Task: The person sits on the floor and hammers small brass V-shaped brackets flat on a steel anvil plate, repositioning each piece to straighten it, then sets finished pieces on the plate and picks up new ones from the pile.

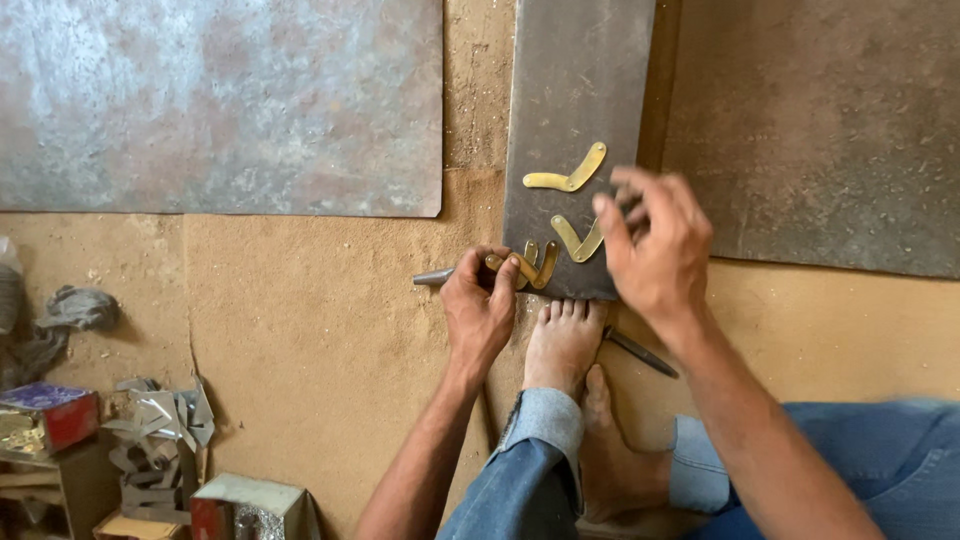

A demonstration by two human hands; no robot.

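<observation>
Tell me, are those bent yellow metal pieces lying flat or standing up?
Lying flat. The two loose brass pieces rest flat on the dark metal plate; the left hand holds others down.

Red-blue box lower left; red-sided grey-topped box bottom edge.

Place: we see a small metal workshop, with the work done on the floor.
Floor: we sit on bare sandy ground.
Metal sheets: large worn sheets lie flat around us.
Work pieces: curved brass strips rest on a dark steel plate.
Scrap: cut metal offcuts are piled beside small boxes.
</observation>
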